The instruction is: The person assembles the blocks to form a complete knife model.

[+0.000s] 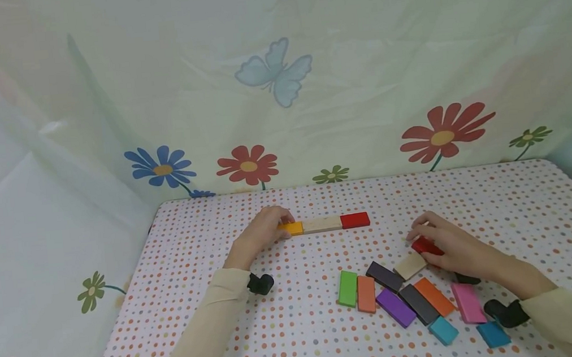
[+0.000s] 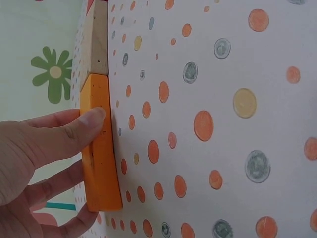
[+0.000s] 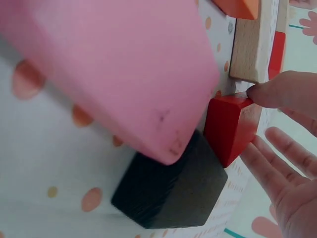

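Observation:
My left hand (image 1: pixel 264 231) pinches the yellow-orange wooden block (image 2: pixel 100 148) at the left end of a row. In that row a plain wood block (image 1: pixel 322 224) comes after it, end to end, then a red block (image 1: pixel 355 220). Over at the right, my right hand (image 1: pixel 451 243) holds another red block (image 1: pixel 426 245) between thumb and fingers. That block is beside a second plain wood block (image 1: pixel 410 266). A black block (image 3: pixel 173 191) lies close to it in the right wrist view, partly covered by the right hand in the head view.
Loose blocks lie on the dotted table (image 1: pixel 200 310) by the right hand: green (image 1: pixel 348 288), salmon (image 1: pixel 366 294), purple (image 1: pixel 396 308), orange (image 1: pixel 435 296), pink (image 1: pixel 469 302), dark ones (image 1: pixel 419 304) and blue ones (image 1: pixel 443 330). A flowered curtain (image 1: pixel 361 109) hangs behind the table.

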A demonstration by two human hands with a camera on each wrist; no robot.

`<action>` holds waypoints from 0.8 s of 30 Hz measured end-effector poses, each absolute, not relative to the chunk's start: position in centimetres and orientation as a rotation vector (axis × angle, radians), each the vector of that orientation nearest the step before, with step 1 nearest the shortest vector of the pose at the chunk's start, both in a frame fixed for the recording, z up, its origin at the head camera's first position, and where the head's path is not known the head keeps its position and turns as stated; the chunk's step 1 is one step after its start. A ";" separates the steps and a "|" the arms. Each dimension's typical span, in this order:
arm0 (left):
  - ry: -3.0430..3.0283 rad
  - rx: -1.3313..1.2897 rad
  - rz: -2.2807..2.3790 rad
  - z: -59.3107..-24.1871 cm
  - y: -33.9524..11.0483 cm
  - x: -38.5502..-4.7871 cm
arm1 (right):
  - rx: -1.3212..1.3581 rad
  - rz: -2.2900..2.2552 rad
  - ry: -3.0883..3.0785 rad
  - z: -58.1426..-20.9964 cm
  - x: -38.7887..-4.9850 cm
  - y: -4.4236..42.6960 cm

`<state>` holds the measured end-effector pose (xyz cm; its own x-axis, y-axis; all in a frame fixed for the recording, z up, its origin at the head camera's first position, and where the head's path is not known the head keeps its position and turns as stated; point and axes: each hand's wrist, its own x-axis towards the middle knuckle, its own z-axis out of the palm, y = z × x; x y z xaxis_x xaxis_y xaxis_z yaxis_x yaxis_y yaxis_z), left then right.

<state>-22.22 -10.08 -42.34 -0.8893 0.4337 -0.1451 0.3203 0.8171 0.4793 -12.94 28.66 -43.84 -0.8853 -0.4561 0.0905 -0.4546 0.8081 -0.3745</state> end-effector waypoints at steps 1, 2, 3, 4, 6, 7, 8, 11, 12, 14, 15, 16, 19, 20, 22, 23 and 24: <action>2.755 0.582 0.662 -42.3 -10.0 -22.2 | -0.743 -0.610 2.993 -43.9 -13.0 28.6; 2.754 0.581 0.664 -42.3 -10.0 -22.2 | -0.724 -0.608 2.998 -43.9 -12.9 28.6; 2.753 0.580 0.665 -42.3 -10.0 -22.2 | -0.700 -0.600 3.003 -43.9 -12.9 28.6; 2.752 0.578 0.665 -42.4 -10.0 -22.2 | -0.671 -0.594 3.007 -43.9 -12.9 28.6; 2.750 0.575 0.669 -42.3 -10.0 -22.2 | -0.604 -0.588 3.014 -43.9 -12.7 28.6; 2.751 0.575 0.671 -42.3 -10.0 -22.2 | -0.569 -0.589 3.016 -43.9 -12.6 28.6; 2.750 0.575 0.673 -42.3 -10.0 -22.2 | -0.536 -0.590 3.018 -43.8 -12.6 28.6; 2.751 0.574 0.680 -42.3 -10.1 -22.2 | -0.466 -0.602 3.019 -43.7 -12.5 28.4; 2.751 0.575 0.681 -42.3 -10.1 -22.2 | -0.449 -0.606 3.011 -43.7 -12.5 28.4; 2.748 0.575 0.688 -42.3 -10.1 -22.2 | -0.434 -0.598 3.009 -43.6 -12.6 28.3; 2.747 0.577 0.690 -42.3 -10.1 -22.2 | -0.431 -0.598 3.004 -43.5 -12.6 28.2; 2.746 0.577 0.693 -42.3 -10.1 -22.2 | -0.433 -0.597 2.998 -43.5 -12.7 28.2; 2.743 0.585 0.700 -42.3 -10.2 -22.2 | -0.450 -0.590 2.985 -43.3 -12.9 28.2; 2.742 0.587 0.701 -42.4 -10.2 -22.3 | -0.450 -0.591 2.976 -43.3 -13.1 28.2; 2.742 0.589 0.701 -42.5 -10.2 -22.3 | -0.460 -0.594 2.965 -43.2 -13.4 28.3; 2.743 0.588 0.701 -42.5 -10.2 -22.3 | -0.467 -0.597 2.963 -43.1 -13.6 28.3; 2.744 0.586 0.701 -42.5 -10.2 -22.3 | -0.468 -0.604 2.963 -43.0 -13.8 28.3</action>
<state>-22.30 -10.20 -42.51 -0.8880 0.4387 -0.1377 0.3190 0.8034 0.5028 -13.75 28.33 -43.01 -0.9498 -0.3122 -0.0191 -0.2799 0.8755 -0.3940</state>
